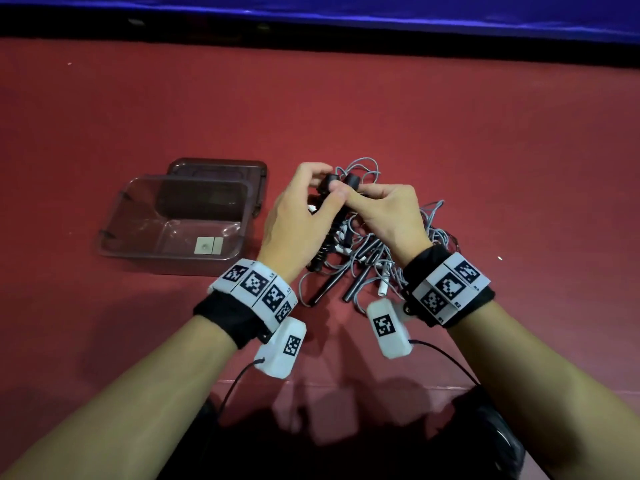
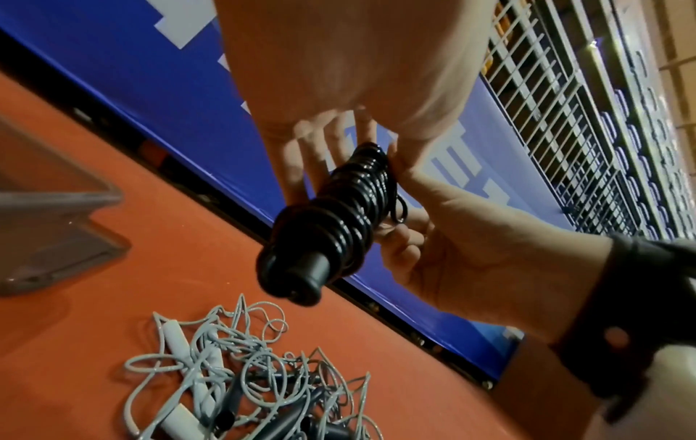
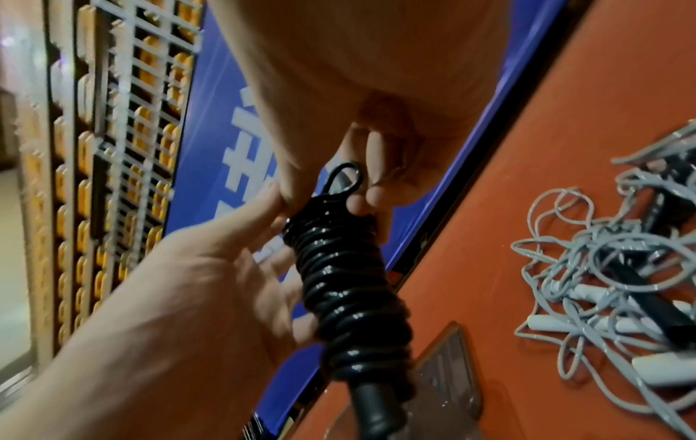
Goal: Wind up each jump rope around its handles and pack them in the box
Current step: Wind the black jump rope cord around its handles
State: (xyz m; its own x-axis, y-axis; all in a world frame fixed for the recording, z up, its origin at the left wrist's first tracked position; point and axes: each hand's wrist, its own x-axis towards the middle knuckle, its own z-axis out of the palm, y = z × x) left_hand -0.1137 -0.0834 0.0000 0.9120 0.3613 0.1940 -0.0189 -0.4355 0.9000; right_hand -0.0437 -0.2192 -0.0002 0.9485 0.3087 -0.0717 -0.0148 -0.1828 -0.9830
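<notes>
A black jump rope [image 1: 330, 237] is wound in tight coils around its paired black handles. I hold it up above the table with both hands. My left hand [image 1: 311, 202] grips the upper part of the bundle [image 2: 339, 223], fingers curled round it. My right hand [image 1: 377, 206] pinches the top end, where a small loop of black rope [image 3: 344, 178] sticks out of the coils [image 3: 350, 282]. Below lies a tangled pile of grey ropes [image 1: 384, 268] with black and white handles. The clear plastic box [image 1: 166, 265] stands open to the left.
The box's lid [image 1: 218, 166] lies behind the box. The grey pile [image 2: 244, 372] [image 3: 610, 282] spreads across the red table [image 1: 450, 133] under and to the right of my hands. A black strip and a blue banner [image 1: 346, 12] run along the far edge.
</notes>
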